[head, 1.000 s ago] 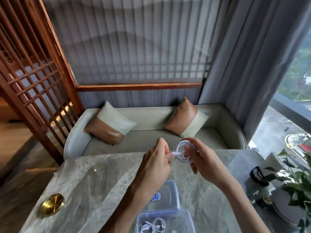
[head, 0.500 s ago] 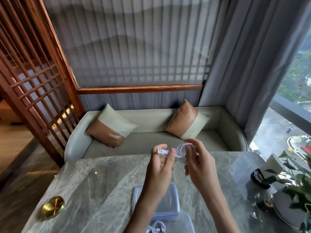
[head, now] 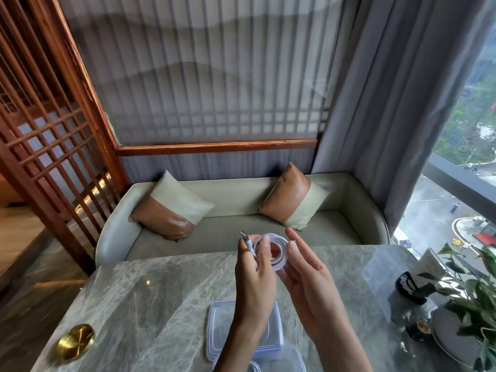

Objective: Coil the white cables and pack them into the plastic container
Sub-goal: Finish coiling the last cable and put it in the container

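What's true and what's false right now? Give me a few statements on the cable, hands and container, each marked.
1. The white cable is wound into a coil and held above the table. True.
2. The lid lies on the table, off the container. True.
3. The coil rests inside the container. False: the left hand grips it, and the right hand touches it with its fingers.
4. A plug sticks up beside the left hand. True.
5. The brass dish sits at the table's right edge. False: it is near the left corner.
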The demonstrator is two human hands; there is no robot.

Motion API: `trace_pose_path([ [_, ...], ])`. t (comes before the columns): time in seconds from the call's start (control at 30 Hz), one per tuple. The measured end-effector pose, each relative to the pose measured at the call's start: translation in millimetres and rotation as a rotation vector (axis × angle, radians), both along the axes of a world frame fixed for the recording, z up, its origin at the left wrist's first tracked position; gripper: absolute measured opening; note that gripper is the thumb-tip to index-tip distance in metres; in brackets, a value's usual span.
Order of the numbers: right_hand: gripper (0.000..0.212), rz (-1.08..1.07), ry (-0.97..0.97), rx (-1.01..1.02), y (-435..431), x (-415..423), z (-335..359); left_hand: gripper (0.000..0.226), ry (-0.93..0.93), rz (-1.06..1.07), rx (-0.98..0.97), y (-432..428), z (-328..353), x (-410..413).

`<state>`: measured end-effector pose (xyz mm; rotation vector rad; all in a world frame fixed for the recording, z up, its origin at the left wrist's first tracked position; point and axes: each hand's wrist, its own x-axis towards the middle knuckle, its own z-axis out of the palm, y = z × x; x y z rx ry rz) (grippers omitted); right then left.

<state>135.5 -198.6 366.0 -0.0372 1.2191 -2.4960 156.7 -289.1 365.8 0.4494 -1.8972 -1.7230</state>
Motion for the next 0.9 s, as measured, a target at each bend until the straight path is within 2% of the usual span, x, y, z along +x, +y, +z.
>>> trace_pose_path([
  [0.07,0.038,0.038,-0.209,-0.175,2,-2,-1,0.022,-0.013,-0.021,0.122,-1,-3,-2],
  [0.13,0.028,0.015,-0.299,-0.212,2,-1,-5,0.025,-0.036,-0.051,0.258,-4,-7,-3],
  [0.23,0.023,-0.067,-0.350,-0.247,-5,3,-15,0.026,-0.066,-0.031,0.356,-6,-12,-5],
  [0.43,0.026,-0.247,-0.290,-0.214,-16,11,-33,0.019,-0.035,0.047,0.371,-4,-19,-4],
  [0.63,0.017,-0.253,-0.441,-0.255,-17,11,-41,0.015,0.001,0.100,0.521,0,-23,-5],
  [0.73,0.017,-0.322,-0.383,-0.194,-16,9,-42,0.014,0.006,0.099,0.558,4,-24,-8],
  [0.83,0.014,-0.472,-0.201,0.053,-10,4,-41,0.011,0.005,0.043,0.542,5,-25,-8],
  [0.9,0.014,-0.490,-0.143,0.147,-4,-4,-36,0.010,0.009,-0.028,0.568,5,-24,-7],
])
